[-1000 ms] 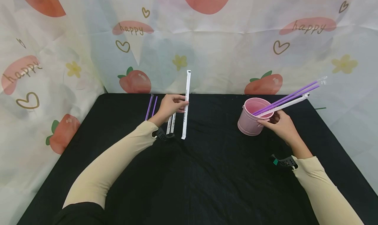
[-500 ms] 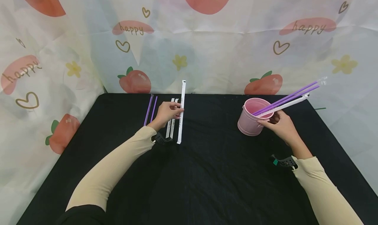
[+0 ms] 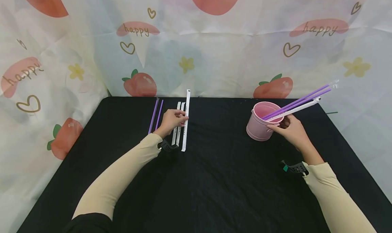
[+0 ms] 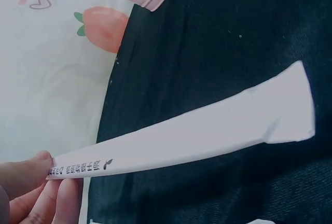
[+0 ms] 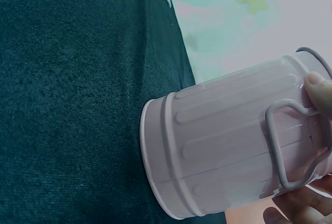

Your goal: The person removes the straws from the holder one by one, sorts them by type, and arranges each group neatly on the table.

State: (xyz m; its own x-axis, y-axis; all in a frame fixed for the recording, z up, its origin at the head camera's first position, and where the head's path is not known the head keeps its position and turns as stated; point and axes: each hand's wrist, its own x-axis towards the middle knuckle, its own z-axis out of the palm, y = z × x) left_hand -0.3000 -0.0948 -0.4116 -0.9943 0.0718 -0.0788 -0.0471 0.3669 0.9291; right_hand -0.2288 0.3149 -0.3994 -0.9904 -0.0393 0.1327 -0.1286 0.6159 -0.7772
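Observation:
My left hand [image 3: 171, 120] pinches a white paper-wrapped straw [image 3: 184, 137] between thumb and fingers. The straw's top end overlaps the wall cloth; whether its near end touches the table I cannot tell. In the left wrist view, the wrapped straw [image 4: 207, 136] shows printing near the fingertips. Two more white wrapped straws [image 3: 174, 137] lie beside that hand, partly covered by it. On the right, my right hand [image 3: 295, 131] grips a pink bucket [image 3: 258, 127] by its rim and handle side. Two purple straws [image 3: 309, 99] and one white wrapped straw [image 3: 301, 106] lean out of the bucket.
Two purple straws [image 3: 153, 115] lie left of the left hand, their near ends behind the wrist. Black cloth [image 3: 220, 178] covers the table. A printed cloth [image 3: 226, 63] hangs behind its back edge and along the left side.
My left hand has moved left and down toward the table with the white straw, uncovering more of the two white straws. The right hand and bucket have not moved.

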